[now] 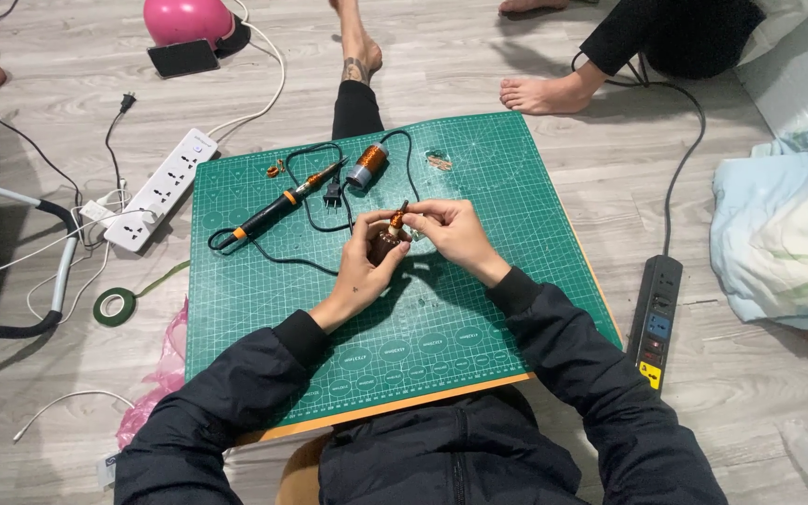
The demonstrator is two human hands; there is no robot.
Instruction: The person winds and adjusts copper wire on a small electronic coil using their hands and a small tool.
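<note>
My left hand (359, 265) grips a small brown motor armature with copper windings (389, 239) above the middle of the green cutting mat (479, 309). My right hand (451, 229) pinches something small at the top end of that part; what it pinches is too small to tell. A black and orange soldering iron (278, 208) lies on the mat to the left, its black cord looping around. A second copper-wound motor part (367, 165) lies behind the hands.
A white power strip (163, 190) and cables lie left of the mat, with a green tape roll (114, 306) and a pink bag (153, 383). A black power strip (655, 323) lies right. Other people's bare feet (544, 93) rest beyond the mat. A pink round object (187, 19) sits far left.
</note>
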